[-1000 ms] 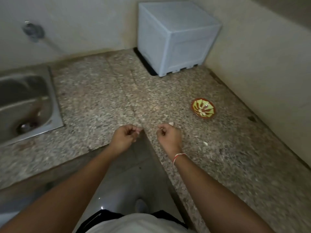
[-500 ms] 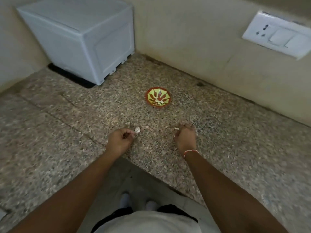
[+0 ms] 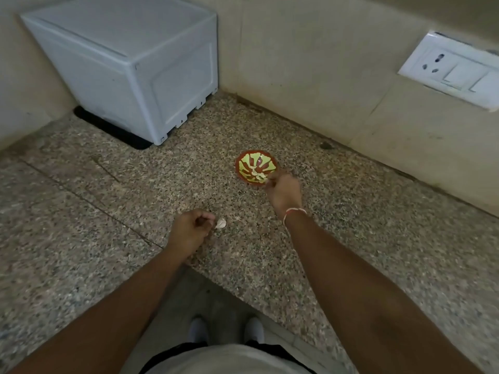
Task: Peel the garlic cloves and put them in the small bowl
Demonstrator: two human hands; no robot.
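The small bowl [image 3: 244,164], red with a yellow-green pattern, sits on the speckled counter near the back wall and holds a few pale peeled cloves [image 3: 255,173]. My right hand [image 3: 285,194] reaches to the bowl's near right rim with its fingertips pinched together. The piece between them is mostly hidden. Nearer to me, my left hand [image 3: 190,229] hovers low over the counter. Its curled fingers pinch a whitish garlic clove [image 3: 221,224] that sticks out to the right.
A pale blue box [image 3: 129,63] stands in the back left corner. A white socket and switch plate [image 3: 451,70] is on the right wall. The granite counter edge [image 3: 243,288] runs diagonally below my forearms, with my shoes and the floor under it.
My right hand has moved forward from near the counter's front to the bowl's rim. The left hand stays put with its clove. The view has shifted slightly.
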